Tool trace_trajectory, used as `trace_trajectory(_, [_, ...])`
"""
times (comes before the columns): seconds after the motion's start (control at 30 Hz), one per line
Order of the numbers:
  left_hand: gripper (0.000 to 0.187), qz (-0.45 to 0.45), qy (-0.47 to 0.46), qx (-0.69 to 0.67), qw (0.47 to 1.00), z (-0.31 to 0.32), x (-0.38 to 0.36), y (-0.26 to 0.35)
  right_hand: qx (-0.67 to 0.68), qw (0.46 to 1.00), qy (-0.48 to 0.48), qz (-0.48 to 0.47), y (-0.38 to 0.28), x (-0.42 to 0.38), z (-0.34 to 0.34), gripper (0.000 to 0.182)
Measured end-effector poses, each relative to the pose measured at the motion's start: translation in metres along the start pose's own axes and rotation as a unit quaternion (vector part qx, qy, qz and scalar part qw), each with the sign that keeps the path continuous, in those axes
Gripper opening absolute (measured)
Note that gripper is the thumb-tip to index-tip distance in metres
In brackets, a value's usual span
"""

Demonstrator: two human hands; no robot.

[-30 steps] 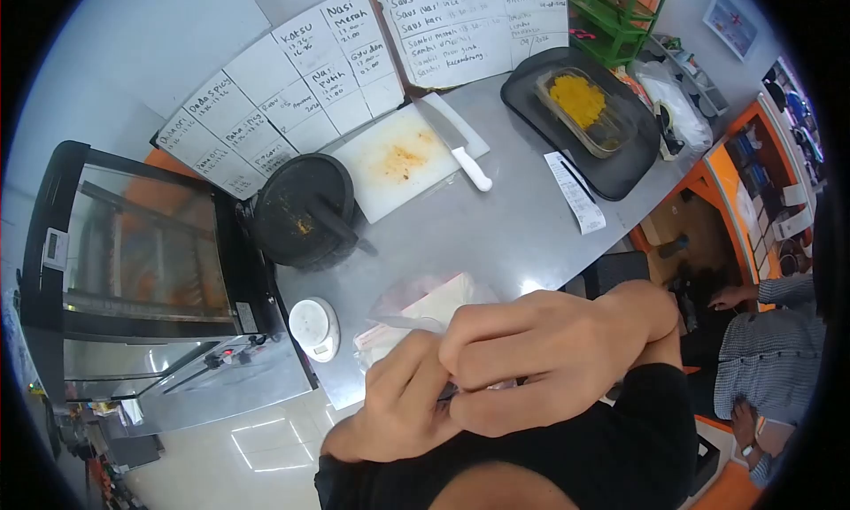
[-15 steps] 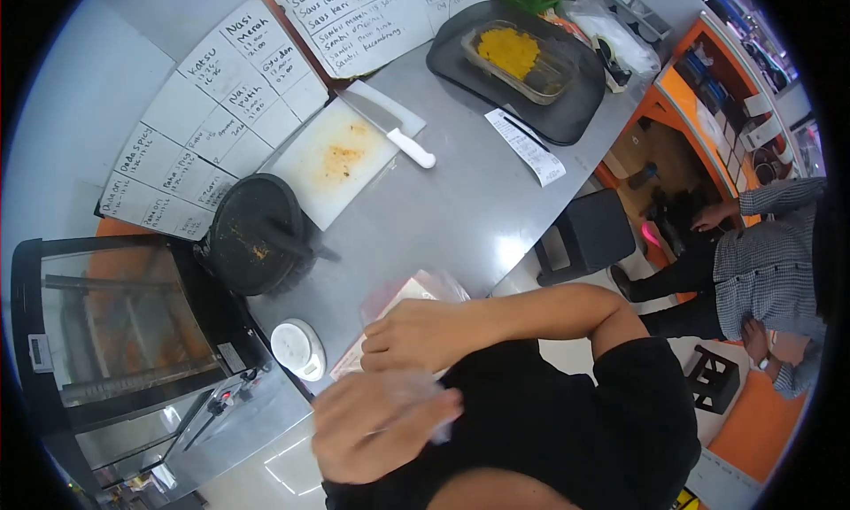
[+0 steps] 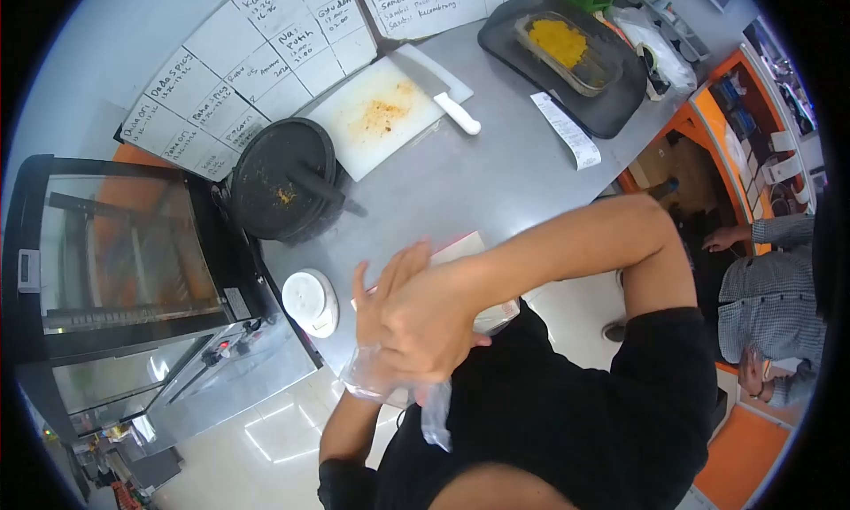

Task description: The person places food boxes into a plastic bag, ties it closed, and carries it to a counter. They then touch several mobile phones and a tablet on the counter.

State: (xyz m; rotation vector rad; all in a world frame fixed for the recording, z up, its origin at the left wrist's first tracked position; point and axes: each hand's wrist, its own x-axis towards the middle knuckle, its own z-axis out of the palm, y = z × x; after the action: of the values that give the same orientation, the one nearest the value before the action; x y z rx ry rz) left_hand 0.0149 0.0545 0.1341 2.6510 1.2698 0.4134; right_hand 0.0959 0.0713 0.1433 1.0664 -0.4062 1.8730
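My right hand (image 3: pixel 429 311) crosses over my left at the wrist, its fingers curled down on thin clear plastic (image 3: pixel 436 414) that looks like a disposable glove. The plastic also wraps around my left wrist and hangs loose below. Most of my left hand (image 3: pixel 390 275) is hidden under the right; its fingers stick out above, spread apart. Beneath both hands, at the counter's near edge, lies a pale box with a red edge (image 3: pixel 460 246), largely covered. A round white kitchen scale (image 3: pixel 310 303) stands just left of the hands.
Behind lie a black stone mortar with pestle (image 3: pixel 283 178), a stained cutting board (image 3: pixel 354 156), a white-handled knife (image 3: pixel 458 113) and a receipt (image 3: pixel 567 131). A dark tray (image 3: pixel 505 32) carries a container of yellow food (image 3: pixel 556 41). A glass-front cabinet (image 3: pixel 133 244) stands left; another person (image 3: pixel 766 289) stands right.
My hands have come together, the right now over the left wrist, with the left fingers showing beyond it. The plastic has shifted to the left wrist. The view has turned, moving the counter things rightward and up.
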Motion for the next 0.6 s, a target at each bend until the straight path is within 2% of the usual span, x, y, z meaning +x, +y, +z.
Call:
trace_trajectory(0.03, [0.080, 0.003, -0.006, -0.012, 1.000, 0.002, 0.002, 0.002, -0.128, 0.988, -0.027, 0.088, 0.005, 0.002, -0.003, 0.063])
trace_trajectory(0.07, [0.078, 0.006, -0.010, -0.025, 1.000, 0.002, 0.006, 0.001, -0.255, 0.950, -0.054, 0.174, 0.007, 0.006, -0.005, 0.064])
trace_trajectory(0.1, [0.076, 0.008, -0.013, -0.032, 0.999, 0.001, 0.006, 0.001, -0.377, 0.887, -0.077, 0.257, 0.006, 0.011, -0.006, 0.064])
trace_trajectory(0.13, [0.074, 0.008, -0.018, -0.039, 0.999, -0.001, 0.005, 0.001, -0.489, 0.801, -0.096, 0.332, 0.004, 0.016, -0.007, 0.064])
trace_trajectory(0.2, [0.071, 0.008, -0.026, -0.055, 0.998, -0.003, 0.004, 0.000, -0.667, 0.574, -0.117, 0.461, 0.000, 0.022, -0.004, 0.065])
trace_trajectory(0.27, [0.068, 0.008, -0.032, -0.071, 0.997, -0.006, 0.006, -0.002, -0.775, 0.289, -0.126, 0.548, -0.010, 0.033, 0.001, 0.067])
trace_trajectory(0.3, [0.066, 0.007, -0.034, -0.079, 0.996, -0.007, 0.006, -0.002, -0.737, 0.343, -0.241, 0.529, -0.022, 0.044, 0.017, 0.064])
trace_trajectory(0.33, [0.065, 0.005, -0.036, -0.085, 0.996, -0.006, 0.006, -0.001, -0.741, 0.318, -0.294, 0.513, -0.025, 0.050, 0.034, 0.062])
trace_trajectory(0.4, [0.063, 0.001, -0.043, -0.100, 0.994, -0.007, 0.008, 0.001, -0.742, 0.349, -0.300, 0.487, -0.053, 0.061, 0.049, 0.058])
trace_trajectory(0.47, [0.061, -0.011, -0.055, -0.121, 0.991, -0.008, 0.009, 0.005, -0.762, 0.421, -0.199, 0.450, -0.098, 0.057, 0.054, 0.057])
trace_trajectory(0.53, [0.059, -0.028, -0.057, -0.147, 0.987, -0.010, 0.012, 0.008, -0.729, 0.605, 0.072, 0.312, -0.154, 0.010, 0.041, 0.054])
trace_trajectory(0.57, [0.059, -0.032, -0.045, -0.157, 0.986, -0.014, 0.016, 0.010, -0.757, 0.584, 0.150, 0.252, -0.177, -0.016, 0.037, 0.056])
trace_trajectory(0.6, [0.057, -0.009, 0.017, -0.164, 0.986, -0.018, 0.020, 0.011, -0.775, 0.557, 0.229, 0.189, -0.194, -0.046, 0.034, 0.059])
